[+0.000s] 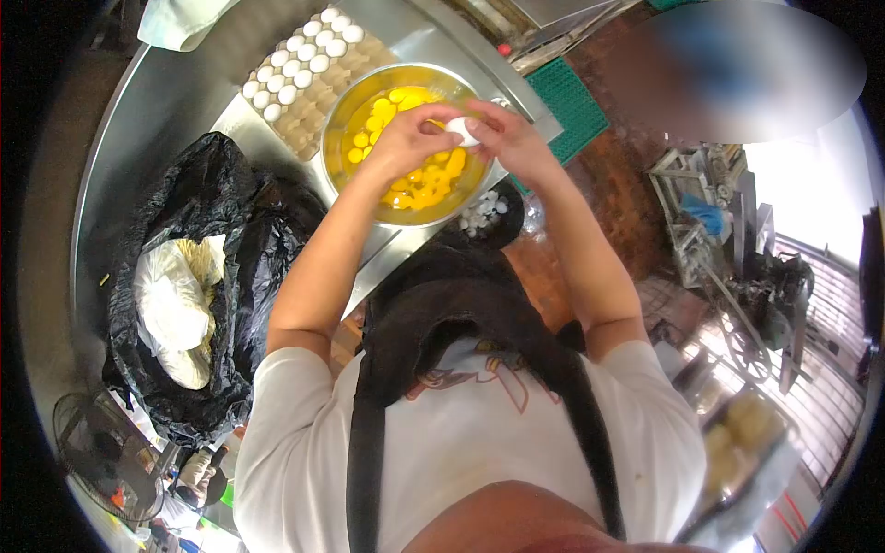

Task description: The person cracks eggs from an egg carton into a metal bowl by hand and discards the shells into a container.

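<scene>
Both hands meet over the right part of a large metal bowl full of yellow yolks and clear egg white. A white egg is held between my left hand and my right hand, with the fingers of each closed on it. Whether its shell is cracked cannot be made out. Behind the bowl, to the left, a cardboard egg tray holds several white eggs in its left and far part; its other cups are bare.
Broken shells fill a dark container below the bowl's right side. A black plastic bag with a white bag on it lies left. A green mat is at the right, beyond the steel counter.
</scene>
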The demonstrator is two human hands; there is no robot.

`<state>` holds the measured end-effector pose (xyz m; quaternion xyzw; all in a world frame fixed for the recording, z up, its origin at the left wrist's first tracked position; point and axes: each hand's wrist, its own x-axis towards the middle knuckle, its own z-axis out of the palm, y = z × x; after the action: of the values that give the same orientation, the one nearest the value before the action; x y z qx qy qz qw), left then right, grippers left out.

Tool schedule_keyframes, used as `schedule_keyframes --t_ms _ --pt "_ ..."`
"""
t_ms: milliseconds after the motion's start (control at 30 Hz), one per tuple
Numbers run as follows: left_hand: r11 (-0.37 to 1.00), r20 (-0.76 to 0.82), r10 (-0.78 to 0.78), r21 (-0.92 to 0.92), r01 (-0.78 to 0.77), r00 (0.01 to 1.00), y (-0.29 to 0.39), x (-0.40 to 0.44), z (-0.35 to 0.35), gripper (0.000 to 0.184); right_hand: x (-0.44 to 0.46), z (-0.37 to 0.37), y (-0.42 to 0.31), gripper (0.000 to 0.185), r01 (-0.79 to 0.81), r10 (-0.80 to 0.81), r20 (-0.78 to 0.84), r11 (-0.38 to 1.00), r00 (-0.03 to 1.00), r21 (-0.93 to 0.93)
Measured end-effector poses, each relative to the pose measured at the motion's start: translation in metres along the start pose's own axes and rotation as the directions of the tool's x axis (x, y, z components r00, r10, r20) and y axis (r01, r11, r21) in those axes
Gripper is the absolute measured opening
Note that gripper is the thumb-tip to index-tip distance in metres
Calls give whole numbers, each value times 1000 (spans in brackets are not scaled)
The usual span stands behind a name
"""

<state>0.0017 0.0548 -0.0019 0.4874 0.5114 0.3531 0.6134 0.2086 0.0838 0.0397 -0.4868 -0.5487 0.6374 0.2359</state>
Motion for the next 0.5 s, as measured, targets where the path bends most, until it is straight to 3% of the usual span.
schedule_keyframes --t_ms 100,233,367,500 --pt "998 -68 -8 67 13 998 7 -11 -2 42 2 -3 8 48 85 -45 186 973 981 -214" --pt "980 -162 32 198 1 986 0 -17 2 41 13 10 33 50 274 -239 138 889 961 -367" --pt "937 -263 217 326 -125 940 -11 -18 11 36 17 21 40 47 351 -371 56 804 927 -480" --pt "862 -303 306 491 -127 903 -3 -23 15 37 20 27 37 43 416 -462 48 743 886 -525"
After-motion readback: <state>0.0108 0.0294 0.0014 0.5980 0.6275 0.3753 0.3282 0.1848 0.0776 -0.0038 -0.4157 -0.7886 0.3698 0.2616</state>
